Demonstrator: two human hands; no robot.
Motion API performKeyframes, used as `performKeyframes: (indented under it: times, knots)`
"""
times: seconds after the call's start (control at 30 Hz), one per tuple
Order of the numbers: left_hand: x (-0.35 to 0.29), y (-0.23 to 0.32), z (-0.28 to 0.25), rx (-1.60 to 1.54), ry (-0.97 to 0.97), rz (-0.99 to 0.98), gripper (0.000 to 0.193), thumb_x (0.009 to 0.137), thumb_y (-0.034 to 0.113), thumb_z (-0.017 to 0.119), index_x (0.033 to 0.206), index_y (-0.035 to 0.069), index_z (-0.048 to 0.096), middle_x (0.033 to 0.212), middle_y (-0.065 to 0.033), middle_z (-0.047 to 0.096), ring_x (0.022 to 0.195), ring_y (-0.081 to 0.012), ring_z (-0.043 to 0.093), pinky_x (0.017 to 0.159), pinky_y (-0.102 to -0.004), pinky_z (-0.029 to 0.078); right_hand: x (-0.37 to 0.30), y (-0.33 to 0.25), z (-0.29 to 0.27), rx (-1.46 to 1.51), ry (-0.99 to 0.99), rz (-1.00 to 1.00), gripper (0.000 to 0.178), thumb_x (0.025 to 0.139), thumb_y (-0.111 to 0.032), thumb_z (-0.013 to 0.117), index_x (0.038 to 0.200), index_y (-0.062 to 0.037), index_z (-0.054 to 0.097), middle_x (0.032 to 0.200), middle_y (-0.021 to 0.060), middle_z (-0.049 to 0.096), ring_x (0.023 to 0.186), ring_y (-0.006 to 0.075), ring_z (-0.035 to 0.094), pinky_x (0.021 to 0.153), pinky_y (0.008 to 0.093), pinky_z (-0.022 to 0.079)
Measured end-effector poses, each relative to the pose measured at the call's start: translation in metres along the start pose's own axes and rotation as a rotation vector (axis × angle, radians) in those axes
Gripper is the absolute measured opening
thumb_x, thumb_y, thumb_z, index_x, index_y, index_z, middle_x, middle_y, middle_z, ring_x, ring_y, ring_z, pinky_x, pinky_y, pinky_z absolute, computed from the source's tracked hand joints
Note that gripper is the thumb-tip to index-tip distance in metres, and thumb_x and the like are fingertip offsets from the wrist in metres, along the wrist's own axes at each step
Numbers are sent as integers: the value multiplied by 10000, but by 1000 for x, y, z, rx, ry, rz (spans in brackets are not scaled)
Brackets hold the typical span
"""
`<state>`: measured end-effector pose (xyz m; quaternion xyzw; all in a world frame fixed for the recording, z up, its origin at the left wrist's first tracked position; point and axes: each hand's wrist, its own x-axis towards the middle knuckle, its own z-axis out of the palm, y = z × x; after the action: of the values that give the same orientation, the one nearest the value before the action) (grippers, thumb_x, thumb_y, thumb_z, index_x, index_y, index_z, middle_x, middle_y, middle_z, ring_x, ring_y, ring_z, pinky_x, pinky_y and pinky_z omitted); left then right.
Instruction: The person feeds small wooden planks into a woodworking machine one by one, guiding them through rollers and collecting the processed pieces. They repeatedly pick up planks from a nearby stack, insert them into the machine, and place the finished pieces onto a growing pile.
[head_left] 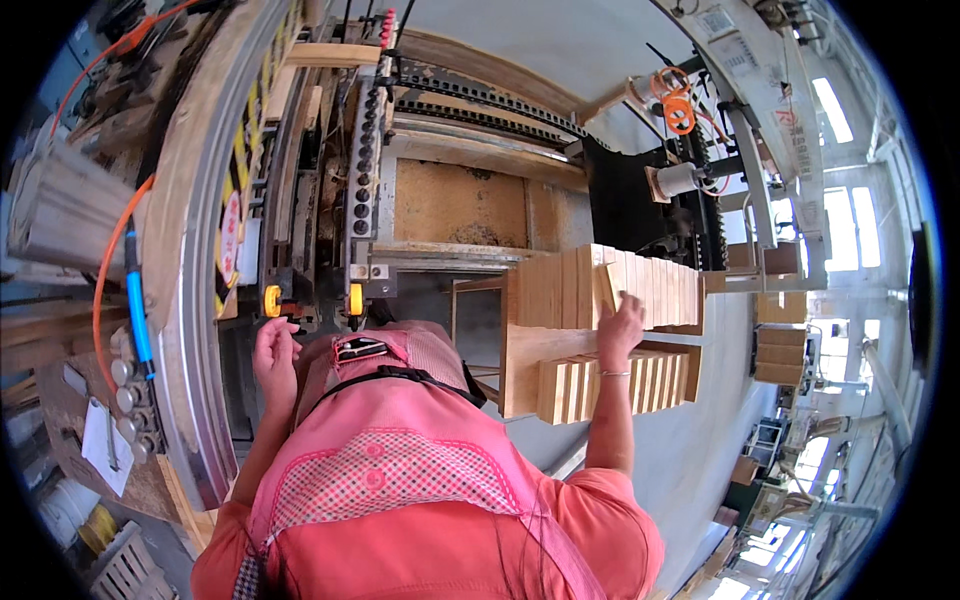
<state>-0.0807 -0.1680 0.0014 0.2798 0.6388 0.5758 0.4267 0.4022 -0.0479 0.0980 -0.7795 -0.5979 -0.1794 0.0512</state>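
Note:
My right hand (621, 325) is closed on the edge of a thin wooden board (610, 290), which leans at a slant out of its row. Close about it stands the upper row of upright pale boards (550, 290), packed side by side. A second row of similar boards (590, 388) stands nearer to me, beneath my right wrist. My left hand (276, 350) holds nothing, its fingers loosely bent and apart. It hovers just below a yellow roller (272, 300) at the machine's front end; another yellow roller (355, 299) sits to its right.
A machine with a row of black rollers (362, 170) and chain tracks (480, 110) lies ahead. The wooden stand (518, 365) bears the boards at right. A metal rail (190, 330) runs along my left, beside an orange hose (105, 270) with a blue air gun (137, 310).

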Motion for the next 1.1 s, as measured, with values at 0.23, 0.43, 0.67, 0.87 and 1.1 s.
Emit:
performKeyframes:
  times: [0.23,0.43,0.67,0.87,1.1]
  knots:
    - [23,2,50,-7,-61,8,167,907,89,469,1055,60,539,913,-11,595,676,-53,497,591,-188,401,39,85,39,12,-453,9,444,686,-351,687,979,-27,610,983,182,609,946,336,571,809,407,458]
    - [32,12,80,9,-79,-54,167,898,63,473,1048,20,534,903,-39,602,733,-82,540,668,-221,456,71,65,13,79,-393,-58,385,671,-279,696,919,-2,598,907,178,610,862,346,578,753,423,455]
    - [59,21,112,-119,31,47,151,870,16,507,1015,9,549,865,-28,613,682,-41,512,626,-189,439,193,-139,12,507,-300,-670,323,692,-186,674,949,-23,565,933,170,572,861,359,554,735,419,466]
    - [84,48,142,-10,103,160,125,867,15,495,974,18,559,854,-11,608,656,-56,535,601,-201,447,259,-383,15,619,-170,-1133,372,696,-230,665,942,20,539,938,182,585,887,336,568,761,421,465]
    - [78,49,159,-39,223,31,140,857,16,488,978,12,560,852,-22,614,656,-56,522,592,-202,434,281,-540,54,466,-165,-1260,352,700,-300,632,837,22,595,835,204,624,813,323,617,718,394,504]
